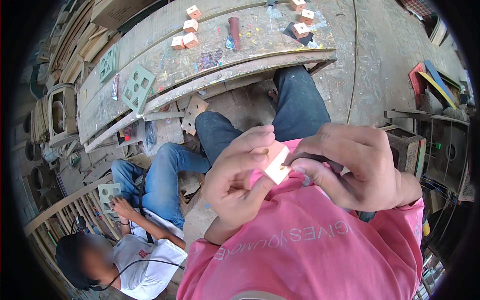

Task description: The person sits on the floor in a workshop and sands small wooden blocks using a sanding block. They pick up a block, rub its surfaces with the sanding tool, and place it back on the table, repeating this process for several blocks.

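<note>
In front of my chest, my left hand (235, 180) grips a pale wooden cube (276, 167) with round holes in its faces. Its fingers close around the block from the left. A rolled dark strip (325, 160), which looks like sandpaper, is pinched in my right hand (355, 167). The strip's tip meets the hole in the cube's right face; how deep it goes is hidden. Several similar wooden cubes (190, 26) stand on the bench ahead, and more cubes (307, 17) are at its right end beside a dark sheet (289, 32).
A paint-stained wooden bench (215, 32) stretches across the front, bearing a brown-handled tool (233, 32) and pale green boards with cut-outs (138, 89). At lower left sits a co-worker (147, 240) holding another green board (107, 195). Coloured boards (440, 87) and a shelf (445, 145) stand at right.
</note>
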The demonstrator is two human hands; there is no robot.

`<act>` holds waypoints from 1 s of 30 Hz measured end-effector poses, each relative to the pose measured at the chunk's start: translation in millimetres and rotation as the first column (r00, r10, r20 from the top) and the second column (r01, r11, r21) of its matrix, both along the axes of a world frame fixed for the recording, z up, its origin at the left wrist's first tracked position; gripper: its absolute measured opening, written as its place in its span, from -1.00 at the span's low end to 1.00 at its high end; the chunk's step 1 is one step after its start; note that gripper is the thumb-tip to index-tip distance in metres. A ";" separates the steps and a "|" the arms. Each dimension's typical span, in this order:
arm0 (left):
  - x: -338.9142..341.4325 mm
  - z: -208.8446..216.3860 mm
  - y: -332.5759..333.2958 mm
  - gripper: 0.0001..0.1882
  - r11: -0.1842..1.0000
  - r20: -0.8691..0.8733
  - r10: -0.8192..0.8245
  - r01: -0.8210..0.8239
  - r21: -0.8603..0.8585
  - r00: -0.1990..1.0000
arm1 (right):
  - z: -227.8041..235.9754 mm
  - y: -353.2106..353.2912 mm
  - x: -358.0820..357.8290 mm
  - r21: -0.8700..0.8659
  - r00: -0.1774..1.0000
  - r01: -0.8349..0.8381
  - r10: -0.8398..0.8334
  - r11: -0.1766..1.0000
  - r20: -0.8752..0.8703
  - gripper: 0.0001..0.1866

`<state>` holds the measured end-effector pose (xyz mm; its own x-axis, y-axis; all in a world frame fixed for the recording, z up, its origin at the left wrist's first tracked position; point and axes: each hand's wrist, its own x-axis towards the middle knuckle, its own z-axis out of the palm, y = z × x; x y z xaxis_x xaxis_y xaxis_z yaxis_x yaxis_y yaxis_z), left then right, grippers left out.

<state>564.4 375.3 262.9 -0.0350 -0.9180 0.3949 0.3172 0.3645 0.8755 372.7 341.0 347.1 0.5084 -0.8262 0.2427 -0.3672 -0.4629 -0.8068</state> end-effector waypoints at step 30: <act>-7.3 -2.6 -5.2 -0.58 0.841 0.321 0.401 -0.206 -0.501 0.858 | 16.4 -20.6 -13.1 0.633 0.998 -0.006 -0.039 0.774 0.057 -0.87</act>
<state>557.1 370.1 260.3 -0.0274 -0.6424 0.7659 -0.2152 0.7520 0.6230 359.6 320.3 363.5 0.4953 -0.8129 -0.3063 -0.3077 0.1656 -0.9370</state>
